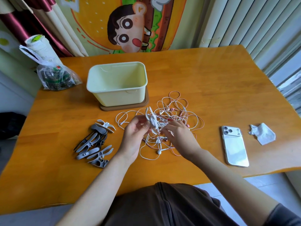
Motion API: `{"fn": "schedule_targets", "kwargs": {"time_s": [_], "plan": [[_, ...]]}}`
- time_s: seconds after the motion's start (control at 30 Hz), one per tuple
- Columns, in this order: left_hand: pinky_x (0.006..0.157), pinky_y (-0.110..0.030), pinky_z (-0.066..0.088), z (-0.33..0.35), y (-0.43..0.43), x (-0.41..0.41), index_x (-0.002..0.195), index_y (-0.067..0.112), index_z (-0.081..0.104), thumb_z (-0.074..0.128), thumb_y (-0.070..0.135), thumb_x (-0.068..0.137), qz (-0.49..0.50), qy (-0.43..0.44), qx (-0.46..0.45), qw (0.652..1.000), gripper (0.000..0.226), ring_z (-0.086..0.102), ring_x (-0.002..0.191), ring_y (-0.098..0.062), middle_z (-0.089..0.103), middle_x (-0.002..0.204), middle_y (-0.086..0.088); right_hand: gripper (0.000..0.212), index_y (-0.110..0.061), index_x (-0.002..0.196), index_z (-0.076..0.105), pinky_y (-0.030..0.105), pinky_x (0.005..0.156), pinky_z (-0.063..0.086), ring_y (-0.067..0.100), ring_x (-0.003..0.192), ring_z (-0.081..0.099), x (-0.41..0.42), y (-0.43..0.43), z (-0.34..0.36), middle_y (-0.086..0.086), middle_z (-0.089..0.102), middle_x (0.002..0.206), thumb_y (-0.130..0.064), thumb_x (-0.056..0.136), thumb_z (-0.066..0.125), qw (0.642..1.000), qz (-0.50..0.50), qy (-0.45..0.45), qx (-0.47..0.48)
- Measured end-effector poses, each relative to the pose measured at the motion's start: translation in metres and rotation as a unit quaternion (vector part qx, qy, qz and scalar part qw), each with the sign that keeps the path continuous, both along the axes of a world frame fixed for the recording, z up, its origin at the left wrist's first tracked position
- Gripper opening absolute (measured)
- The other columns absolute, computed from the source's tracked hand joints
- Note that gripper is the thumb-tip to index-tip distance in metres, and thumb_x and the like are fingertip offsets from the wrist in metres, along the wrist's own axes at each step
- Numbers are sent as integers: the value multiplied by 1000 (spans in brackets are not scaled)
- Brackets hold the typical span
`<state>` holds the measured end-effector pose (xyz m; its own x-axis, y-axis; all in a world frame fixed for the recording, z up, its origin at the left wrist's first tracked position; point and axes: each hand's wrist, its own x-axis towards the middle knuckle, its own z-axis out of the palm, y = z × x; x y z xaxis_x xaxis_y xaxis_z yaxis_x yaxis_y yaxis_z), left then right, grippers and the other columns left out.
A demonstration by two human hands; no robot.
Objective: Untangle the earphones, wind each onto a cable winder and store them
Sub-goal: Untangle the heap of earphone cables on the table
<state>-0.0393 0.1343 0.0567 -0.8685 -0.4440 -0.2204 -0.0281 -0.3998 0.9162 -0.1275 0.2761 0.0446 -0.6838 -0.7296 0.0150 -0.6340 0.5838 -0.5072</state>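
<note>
A tangle of white, pink and red earphone cables (pixel 175 115) lies on the wooden table (pixel 211 82) in front of me. My left hand (pixel 136 136) holds a white cable winder (pixel 151 119) wrapped with white cable, lifted just above the tangle. My right hand (pixel 178 136) pinches cable strands at the tangle's near side, close to the winder. A pile of grey and white cable winders (pixel 96 144) lies to the left of my hands. An empty pale yellow box (pixel 117 93) stands on a brown lid behind the tangle.
A white phone (pixel 234 144) lies face down at the right, with a crumpled tissue (pixel 262 134) beyond it. A clear plastic bag of items (pixel 55 77) and a paper roll (pixel 39 46) sit at the back left corner.
</note>
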Motion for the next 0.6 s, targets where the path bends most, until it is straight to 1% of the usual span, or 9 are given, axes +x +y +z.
{"fn": "schedule_targets", "kwargs": {"time_s": [0.1, 0.2, 0.27, 0.3, 0.37, 0.43, 0.53, 0.6], "plan": [[95, -41, 44, -2, 1, -2, 97, 14, 61, 55, 10, 89, 46, -12, 87, 995, 11, 60, 96, -19, 68, 96, -1, 19, -15, 101, 70, 37, 83, 45, 24, 97, 50, 9, -5, 0, 3, 64, 101, -24, 95, 54, 999, 27, 13, -15], [91, -43, 47, -2, 1, -4, 97, 16, 60, 49, 8, 95, 69, -7, 179, 981, 14, 63, 97, -20, 68, 99, -4, 20, -13, 102, 69, 37, 81, 46, 24, 96, 52, 15, -10, -1, 3, 65, 99, -23, 94, 54, 999, 41, -3, -17], [88, -45, 50, 1, 0, -6, 95, 15, 60, 48, 8, 96, 84, 5, 231, 969, 14, 65, 95, -20, 68, 97, -5, 20, -12, 103, 68, 31, 82, 45, 22, 97, 53, 16, -11, -1, 3, 65, 100, -22, 95, 54, 998, 41, -32, -24], [87, -46, 50, 2, -1, -7, 94, 15, 59, 48, 8, 96, 93, 7, 242, 966, 13, 65, 95, -20, 68, 96, -5, 19, -11, 103, 68, 28, 82, 43, 21, 97, 54, 16, -11, -1, 3, 65, 100, -21, 96, 53, 998, 40, -46, -31], [90, -48, 49, 3, -4, -7, 92, 15, 58, 49, 8, 95, 104, 9, 238, 966, 12, 63, 96, -21, 66, 97, -6, 19, -11, 101, 67, 24, 82, 41, 19, 98, 54, 16, -11, 1, 2, 65, 101, -20, 97, 51, 997, 34, -65, -40], [91, -46, 47, 4, -8, -8, 92, 17, 58, 49, 10, 95, 107, 6, 221, 969, 11, 61, 97, -20, 64, 98, -5, 21, -10, 103, 65, 23, 83, 41, 18, 99, 55, 16, -9, 2, 3, 63, 104, -21, 98, 48, 996, 33, -80, -31], [90, -43, 45, 5, -15, -8, 92, 16, 56, 47, 10, 96, 117, -2, 180, 977, 12, 59, 91, -20, 62, 92, -5, 25, -11, 108, 64, 29, 85, 42, 20, 104, 52, 9, -4, -2, 4, 58, 111, -26, 99, 45, 994, 26, -99, 35], [91, -43, 45, 5, -22, -7, 92, 15, 56, 46, 9, 97, 133, -13, 140, 981, 13, 59, 90, -19, 62, 91, -6, 26, -13, 107, 65, 33, 86, 43, 22, 106, 51, 0, 3, -7, 4, 56, 113, -28, 99, 45, 992, 13, -98, 81]]}}
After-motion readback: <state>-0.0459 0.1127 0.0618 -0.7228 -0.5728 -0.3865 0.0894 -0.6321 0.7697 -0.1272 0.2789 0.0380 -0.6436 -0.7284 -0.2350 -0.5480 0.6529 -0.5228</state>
